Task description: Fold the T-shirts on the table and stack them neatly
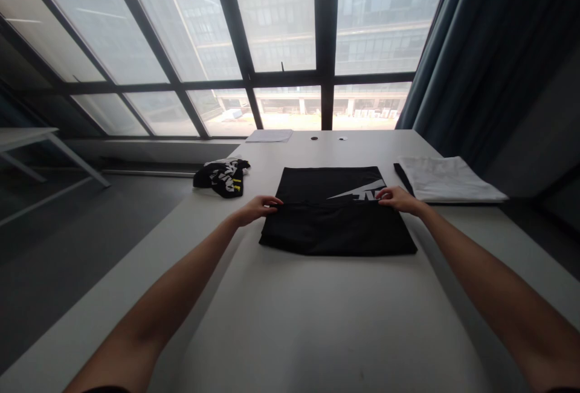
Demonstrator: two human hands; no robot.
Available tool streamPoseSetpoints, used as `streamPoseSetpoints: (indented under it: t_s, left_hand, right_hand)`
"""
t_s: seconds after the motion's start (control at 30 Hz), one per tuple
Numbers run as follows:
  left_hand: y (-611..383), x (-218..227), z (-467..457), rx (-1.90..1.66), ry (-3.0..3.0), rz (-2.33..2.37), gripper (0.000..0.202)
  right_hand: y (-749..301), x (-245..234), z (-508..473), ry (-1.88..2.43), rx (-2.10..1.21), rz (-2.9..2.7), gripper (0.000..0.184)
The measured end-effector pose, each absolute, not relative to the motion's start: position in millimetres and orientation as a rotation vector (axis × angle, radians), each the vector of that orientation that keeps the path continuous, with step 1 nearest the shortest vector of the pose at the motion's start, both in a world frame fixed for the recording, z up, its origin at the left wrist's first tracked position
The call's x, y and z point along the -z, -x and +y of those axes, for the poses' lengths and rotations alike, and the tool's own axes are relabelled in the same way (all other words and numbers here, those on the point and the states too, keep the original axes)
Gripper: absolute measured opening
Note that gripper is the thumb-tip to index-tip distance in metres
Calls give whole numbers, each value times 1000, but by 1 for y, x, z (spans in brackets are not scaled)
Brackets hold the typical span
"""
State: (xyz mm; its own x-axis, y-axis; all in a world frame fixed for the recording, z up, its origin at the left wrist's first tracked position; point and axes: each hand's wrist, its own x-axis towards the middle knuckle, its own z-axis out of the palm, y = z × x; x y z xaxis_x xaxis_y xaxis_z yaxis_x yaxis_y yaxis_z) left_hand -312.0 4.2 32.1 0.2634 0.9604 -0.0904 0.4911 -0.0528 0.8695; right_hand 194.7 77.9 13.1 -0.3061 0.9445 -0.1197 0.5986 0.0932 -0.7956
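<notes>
A black garment (335, 230), probably a T-shirt, lies folded on the white table in front of me. Its near part is doubled over towards the far side, and a white-grey print shows on the far right part. My left hand (257, 208) pinches the left end of the folded-over edge between thumb and fingers. At the right end of that same edge, beside the print, my right hand (399, 199) has its fingers closed on the cloth. Both forearms reach in from the bottom corners.
On the white table (317, 314), a crumpled black garment with white and yellow print (222, 176) lies at left. Folded white cloth (448, 179) rests on dark cloth at right. White paper (269, 136) lies at the far edge, near two round cable holes. Windows and a dark curtain (480, 48) stand behind.
</notes>
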Motion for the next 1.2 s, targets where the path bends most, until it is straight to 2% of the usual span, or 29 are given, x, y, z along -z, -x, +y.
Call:
streamPoseSetpoints:
  t_s: [0.43,0.73,0.87,1.03,1.1,1.2]
  left_hand:
    - [312,-18,28,-745,-1758,1342,51]
    - [306,-23,25,-777,-1706,1344,62]
    - [305,-25,16,-851,-1605,1386,72]
    - [321,-19,-32,-1124,-1535,1587,69]
    - [327,-16,-61,-1077,-1544,1660,68]
    - [329,-13,-97,-907,-1619,1614,65]
  right_hand:
    - [-194,-18,85,1521,-1021,-1939,39]
    - [-195,-12,89,1558,-986,-2010,31]
    - [-192,-20,82,1676,-764,-2075,35]
    - [-205,-27,41,1775,-303,-2068,38]
    - [-215,-20,14,1804,-276,-1984,36]
    - [-229,-4,-26,1808,-402,-1820,37]
